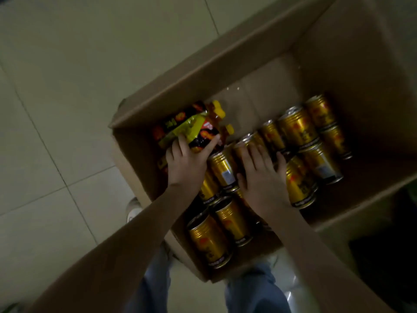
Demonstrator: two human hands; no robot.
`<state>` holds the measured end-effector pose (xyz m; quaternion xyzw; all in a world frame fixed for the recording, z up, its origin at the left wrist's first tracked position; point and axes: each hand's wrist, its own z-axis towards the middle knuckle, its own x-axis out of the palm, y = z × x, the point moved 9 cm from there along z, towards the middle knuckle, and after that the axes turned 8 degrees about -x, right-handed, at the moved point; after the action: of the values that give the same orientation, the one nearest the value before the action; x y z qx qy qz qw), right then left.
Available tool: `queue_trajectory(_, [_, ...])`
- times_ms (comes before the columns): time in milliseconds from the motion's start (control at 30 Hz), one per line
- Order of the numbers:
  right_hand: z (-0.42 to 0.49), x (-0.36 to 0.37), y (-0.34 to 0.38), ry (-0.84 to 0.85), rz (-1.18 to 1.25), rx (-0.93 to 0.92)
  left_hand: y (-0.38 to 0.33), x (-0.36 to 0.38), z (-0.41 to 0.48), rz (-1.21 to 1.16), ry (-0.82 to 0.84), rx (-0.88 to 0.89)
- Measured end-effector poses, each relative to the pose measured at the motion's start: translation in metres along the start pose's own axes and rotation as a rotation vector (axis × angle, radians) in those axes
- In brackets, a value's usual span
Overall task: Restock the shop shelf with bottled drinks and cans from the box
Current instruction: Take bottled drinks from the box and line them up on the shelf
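Both hands reach into the open cardboard box, the left on a bottle and the right on the cans.

A pale tiled floor point(56, 86) fills the left side, with a light shoe point(133, 208) by the box's near corner. The cardboard box point(203, 71) stands on the tiles with its flaps open. In its left end lie the bottled drinks point(180, 119), yellow-capped with black, red and yellow labels. The left hand point(186, 163) grips the nearest bottle point(200, 137), fingers and thumb curled round its label. Gold cans point(297, 127) lie on their sides across the rest of the box. The right hand point(264, 179) rests on the middle cans with fingers spread. Whether it clasps one cannot be told. The two hands are near each other, not touching. Blue trouser legs point(255, 294) show below.
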<state>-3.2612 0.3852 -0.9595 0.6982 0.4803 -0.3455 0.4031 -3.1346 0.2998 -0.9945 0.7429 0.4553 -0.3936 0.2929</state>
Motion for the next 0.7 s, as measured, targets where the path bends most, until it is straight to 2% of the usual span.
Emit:
queue_trajectory(100, [0.002,-0.001,0.011,-0.086,0.027,-0.017,0.004,-0.002,0.004,-0.015,-0.041,-0.004])
queue_trajectory(267, [0.004,-0.015,0.034,-0.022,0.061,-0.052,0.002,-0.018,0.014,0.019,0.059,0.054])
queue_trajectory(400, [0.007,-0.042,0.048,-0.027,0.067,-0.092,0.014,-0.055,-0.006,-0.242,0.157,0.139])
queue_trajectory(533, [0.008,-0.072,0.066,-0.116,0.225,-0.177,0.040,-0.118,-0.054,-0.571,0.177,0.235])
queue_trajectory(633, [0.018,-0.098,0.091,-0.256,0.286,-0.256,0.080,-0.157,-0.073,-0.733,0.148,0.164])
queue_trajectory(700, [0.035,-0.097,0.107,-0.213,0.298,-0.263,0.118,-0.171,-0.075,-0.806,0.070,0.034])
